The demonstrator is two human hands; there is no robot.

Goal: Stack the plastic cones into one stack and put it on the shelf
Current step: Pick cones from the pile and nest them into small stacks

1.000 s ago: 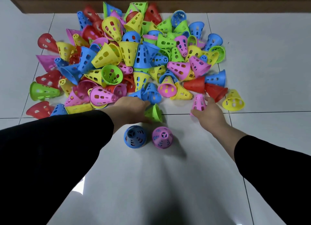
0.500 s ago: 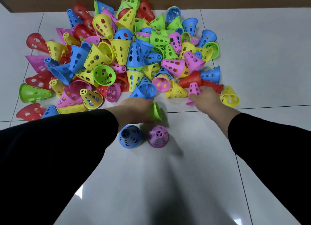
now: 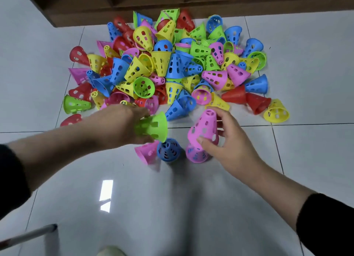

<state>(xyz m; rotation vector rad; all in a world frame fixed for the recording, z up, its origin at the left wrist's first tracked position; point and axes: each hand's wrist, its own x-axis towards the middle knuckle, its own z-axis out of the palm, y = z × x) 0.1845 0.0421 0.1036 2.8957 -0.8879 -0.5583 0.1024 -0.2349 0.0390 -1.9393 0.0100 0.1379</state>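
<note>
The floor is laid with glossy pale grey tiles, split by thin dark grout lines. A bright window reflection shines on one tile. A white rod with a dark tip lies slanted at the lower left. A pale rounded thing, perhaps a shoe tip, shows at the bottom edge.

Green cone, pink cone, blue cone, white floor
</note>
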